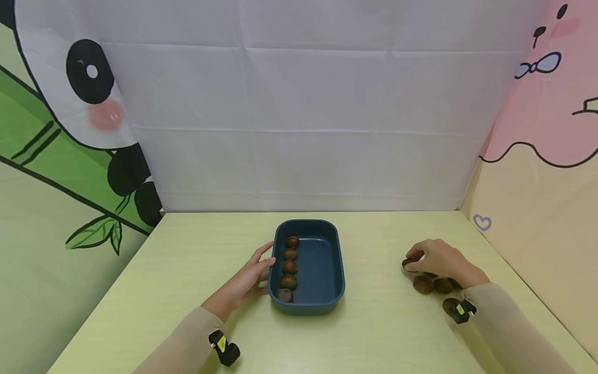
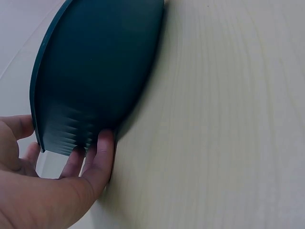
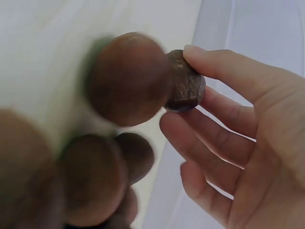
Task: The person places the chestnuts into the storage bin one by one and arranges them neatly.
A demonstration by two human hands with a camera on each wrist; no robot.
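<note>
Along the left side of a dark blue rectangular box (image 1: 322,272) lies a row of several brown chestnuts (image 1: 289,266). My left hand (image 1: 245,278) rests against the outside of the box's left wall. In the left wrist view its spread fingers (image 2: 97,164) touch the wall and rim. To the right, my right hand (image 1: 439,258) pinches a chestnut (image 3: 185,86) between thumb and fingers, its rough base showing in the right wrist view. Close by that hand, more loose chestnuts (image 1: 422,284) lie on the table, some partly hidden under the hand and wrist.
The pale yellow table (image 1: 374,332) meets a white cloth backdrop (image 1: 317,156) at the back. Printed cartoon cloths hang at both sides. Each wrist wears a small black device, the left wrist device (image 1: 226,350) hanging low over the table.
</note>
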